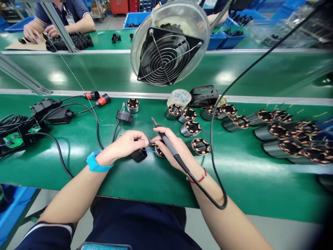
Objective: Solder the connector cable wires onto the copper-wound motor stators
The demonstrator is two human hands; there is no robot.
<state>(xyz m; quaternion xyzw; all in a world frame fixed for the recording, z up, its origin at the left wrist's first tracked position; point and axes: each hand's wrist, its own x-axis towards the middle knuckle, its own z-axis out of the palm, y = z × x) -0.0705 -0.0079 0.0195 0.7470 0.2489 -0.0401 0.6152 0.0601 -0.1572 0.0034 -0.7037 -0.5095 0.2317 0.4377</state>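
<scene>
My right hand (173,147) is closed round a soldering iron (166,140), its tip pointing up and left. Its thumb and a finger also come together near thin wires. My left hand (128,144) pinches at the wires (149,150), fingertips almost meeting those of the right. Below the left hand lies a black round cap (139,155). Blue and yellow wires run from there toward a motor stator (158,151), which my right hand partly covers. Behind the left hand, a second black cap (124,116) is wired to another stator (133,105).
Several copper-wound stators (200,146) stand to the right. A fume fan (163,59) hangs ahead, above a solder-wire spool (179,97). Black boxes with cables (56,113) lie left. The iron's cord (213,139) loops over my right forearm. Across the bench, a person (65,17) handles black parts.
</scene>
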